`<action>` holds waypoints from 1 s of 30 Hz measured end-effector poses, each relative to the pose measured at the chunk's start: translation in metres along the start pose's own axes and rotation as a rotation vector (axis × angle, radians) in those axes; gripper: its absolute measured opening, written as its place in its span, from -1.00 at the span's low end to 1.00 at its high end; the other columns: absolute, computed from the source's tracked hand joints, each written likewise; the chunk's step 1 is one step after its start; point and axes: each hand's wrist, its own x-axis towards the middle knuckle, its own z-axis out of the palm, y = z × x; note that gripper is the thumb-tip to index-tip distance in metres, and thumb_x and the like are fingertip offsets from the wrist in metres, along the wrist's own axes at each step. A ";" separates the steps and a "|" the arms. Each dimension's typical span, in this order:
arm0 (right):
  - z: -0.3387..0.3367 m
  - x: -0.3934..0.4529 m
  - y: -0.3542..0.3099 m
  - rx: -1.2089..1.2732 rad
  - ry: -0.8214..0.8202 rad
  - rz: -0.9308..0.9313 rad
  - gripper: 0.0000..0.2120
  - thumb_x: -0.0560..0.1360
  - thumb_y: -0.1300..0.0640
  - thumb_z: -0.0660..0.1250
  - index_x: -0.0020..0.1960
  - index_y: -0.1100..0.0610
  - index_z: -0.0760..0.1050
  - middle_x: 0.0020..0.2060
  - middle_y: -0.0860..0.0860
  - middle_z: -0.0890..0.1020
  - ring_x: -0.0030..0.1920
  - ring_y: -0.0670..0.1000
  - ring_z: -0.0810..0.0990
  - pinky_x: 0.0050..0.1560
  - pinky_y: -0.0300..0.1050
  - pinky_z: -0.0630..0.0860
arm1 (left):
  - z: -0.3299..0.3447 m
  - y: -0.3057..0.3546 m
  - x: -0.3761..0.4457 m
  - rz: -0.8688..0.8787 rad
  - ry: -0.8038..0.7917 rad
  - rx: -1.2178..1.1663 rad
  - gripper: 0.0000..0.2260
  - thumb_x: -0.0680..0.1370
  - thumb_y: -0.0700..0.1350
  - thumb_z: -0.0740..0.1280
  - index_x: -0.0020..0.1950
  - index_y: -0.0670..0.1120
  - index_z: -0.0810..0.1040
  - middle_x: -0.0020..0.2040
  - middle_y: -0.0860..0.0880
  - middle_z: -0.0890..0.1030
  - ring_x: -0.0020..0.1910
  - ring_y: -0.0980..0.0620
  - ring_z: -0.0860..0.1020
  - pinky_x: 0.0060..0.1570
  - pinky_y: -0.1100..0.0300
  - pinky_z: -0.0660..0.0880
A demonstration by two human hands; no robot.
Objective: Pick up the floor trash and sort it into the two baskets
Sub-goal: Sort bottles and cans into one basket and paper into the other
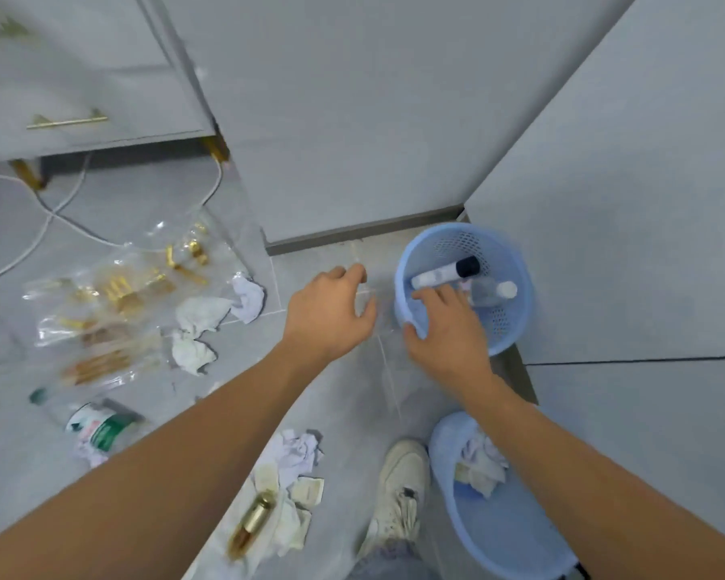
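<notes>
Right hand [444,328] grips the near rim of the far basket [515,261], thumb outside, fingers curled inside; two bottles [448,274] lie just beyond the fingertips. Left hand [331,311] hovers beside it, fingers loosely curled, holding nothing visible. Crumpled tissues [197,316] left of that hand: light, soft, best pinched at a raised fold. Near basket [499,537] holds paper.

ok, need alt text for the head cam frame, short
Seen from above, a person's right hand rests on the rim of a blue basket holding bottles, while the left hand hovers open beside it. A second blue basket near a white shoe holds crumpled paper; tissues, plastic bags and a gold bottle litter the grey tile floor.
</notes>
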 end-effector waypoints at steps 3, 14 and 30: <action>0.018 -0.032 -0.058 0.043 -0.028 -0.070 -0.67 0.45 0.01 0.32 0.17 0.12 0.50 0.05 0.10 0.54 0.08 0.20 0.51 0.01 0.13 0.52 | -0.026 -0.062 -0.082 -0.079 0.002 0.045 -0.66 0.56 0.20 0.23 0.24 0.05 0.48 0.08 0.02 0.62 0.10 -0.07 0.57 -0.12 0.04 0.53; 0.163 -0.219 -0.196 0.050 -0.414 -0.260 -0.69 0.46 0.07 0.40 0.18 0.10 0.52 0.08 0.07 0.54 0.11 0.18 0.52 0.02 0.11 0.55 | -0.003 -0.253 -0.392 -0.578 0.027 0.035 -0.71 0.56 0.15 0.27 0.21 0.04 0.52 0.04 -0.02 0.61 0.09 -0.12 0.53 -0.20 0.09 0.41; 0.274 -0.193 -0.097 -0.226 -0.444 -0.353 -0.34 0.42 0.19 0.48 0.46 -0.05 0.36 0.38 0.09 0.32 0.31 0.26 0.32 0.01 0.13 0.57 | 0.187 -0.267 -0.449 -0.771 -0.001 -0.015 -0.35 0.48 0.09 0.45 0.53 0.17 0.28 0.48 -0.15 0.24 0.33 -0.24 0.35 0.02 -0.14 0.55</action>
